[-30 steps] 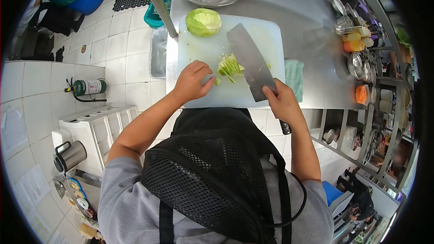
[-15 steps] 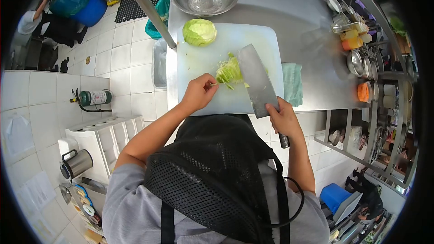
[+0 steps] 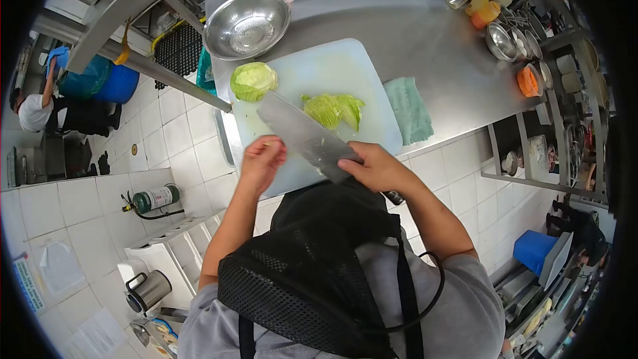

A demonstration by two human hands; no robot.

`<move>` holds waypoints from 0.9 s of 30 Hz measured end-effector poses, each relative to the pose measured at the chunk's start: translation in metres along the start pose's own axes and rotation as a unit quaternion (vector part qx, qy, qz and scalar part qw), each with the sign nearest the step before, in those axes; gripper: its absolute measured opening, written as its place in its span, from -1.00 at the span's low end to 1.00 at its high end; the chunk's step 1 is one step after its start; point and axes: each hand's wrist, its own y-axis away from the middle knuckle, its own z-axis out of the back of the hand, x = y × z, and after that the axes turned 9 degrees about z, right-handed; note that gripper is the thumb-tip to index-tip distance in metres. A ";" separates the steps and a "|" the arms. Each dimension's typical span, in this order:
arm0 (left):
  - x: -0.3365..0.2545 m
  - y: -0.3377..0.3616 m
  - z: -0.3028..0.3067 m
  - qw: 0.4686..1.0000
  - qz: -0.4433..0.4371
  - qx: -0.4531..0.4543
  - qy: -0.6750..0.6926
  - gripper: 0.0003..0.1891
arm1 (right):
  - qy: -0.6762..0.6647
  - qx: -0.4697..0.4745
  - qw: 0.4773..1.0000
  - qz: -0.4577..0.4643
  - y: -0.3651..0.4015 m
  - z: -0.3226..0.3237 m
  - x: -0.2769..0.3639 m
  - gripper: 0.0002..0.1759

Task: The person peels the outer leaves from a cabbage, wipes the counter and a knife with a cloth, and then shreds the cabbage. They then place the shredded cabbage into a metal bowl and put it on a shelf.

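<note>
Swung leftward since before, the cleaver [image 3: 302,134] lies across the near edge of the cutting board [image 3: 345,66], clear of the sliced cabbage [image 3: 332,110] at its middle. The right hand [image 3: 375,167] grips the handle; the left hand [image 3: 261,159], fingers curled together, sits beside the blade.

Your one head view looks steeply down from above you, wide and close, over the cutting board [image 3: 312,70] and steel counter [image 3: 412,23].
</note>
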 end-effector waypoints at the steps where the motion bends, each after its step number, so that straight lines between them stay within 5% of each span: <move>1: -0.012 0.000 0.010 0.998 -0.015 -0.035 0.041 -0.84 | -0.006 -0.015 1.000 -0.014 0.004 0.011 0.002 -0.66; 3: -0.047 0.005 0.042 0.991 -0.076 -0.098 0.058 -0.84 | -0.013 -0.025 0.999 -0.025 0.011 0.028 -0.003 -0.66; 5: -0.072 0.009 0.082 0.959 -0.135 -0.250 -0.020 -0.78 | 0.133 -0.156 0.978 -0.036 0.016 0.045 -0.011 -0.74; 7: -0.089 0.014 0.115 0.930 -0.138 -0.332 -0.075 -0.77 | 0.246 -0.163 0.954 -0.053 0.014 0.057 -0.025 -0.75; 8: -0.089 0.011 0.149 0.933 -0.102 -0.336 -0.076 -0.52 | 0.356 -0.173 0.915 -0.075 0.010 0.060 -0.032 -0.74; 9: -0.087 0.009 0.153 0.932 -0.109 -0.336 -0.076 -0.52 | 0.356 -0.176 0.915 -0.069 0.005 0.061 -0.039 -0.74; 12: -0.090 0.005 0.142 0.853 -0.048 -0.345 -0.389 0.13 | 0.449 -0.200 0.870 -0.042 -0.007 0.057 -0.066 -0.70; 15: -0.093 -0.007 0.132 0.804 -0.177 -0.400 -0.403 0.09 | 0.481 -0.199 0.853 -0.033 -0.017 0.047 -0.091 -0.66; 16: -0.097 -0.015 0.136 0.769 -0.236 -0.438 -0.401 -0.09 | 0.481 -0.219 0.849 0.002 -0.017 0.042 -0.101 -0.64; 19: -0.152 -0.014 0.154 0.836 -0.192 -0.423 -0.292 -0.37 | 0.453 -0.227 0.861 0.036 -0.015 0.035 -0.104 -0.71; 21: -0.189 0.004 0.136 0.753 -0.286 -0.489 -0.335 -0.66 | 0.435 -0.263 0.858 0.078 -0.015 0.036 -0.093 -0.72; 23: -0.234 0.014 0.092 0.721 -0.482 -0.439 -0.236 -0.82 | 0.426 -0.289 0.852 0.096 -0.012 0.031 -0.082 -0.72; 24: -0.258 0.016 0.078 0.725 -0.504 -0.427 -0.194 -0.87 | 0.410 -0.316 0.849 0.104 -0.013 0.028 -0.077 -0.72; 27: -0.328 0.038 0.068 0.704 -0.435 -0.438 -0.349 -0.68 | 0.411 -0.306 0.852 0.111 -0.010 0.013 -0.069 -0.72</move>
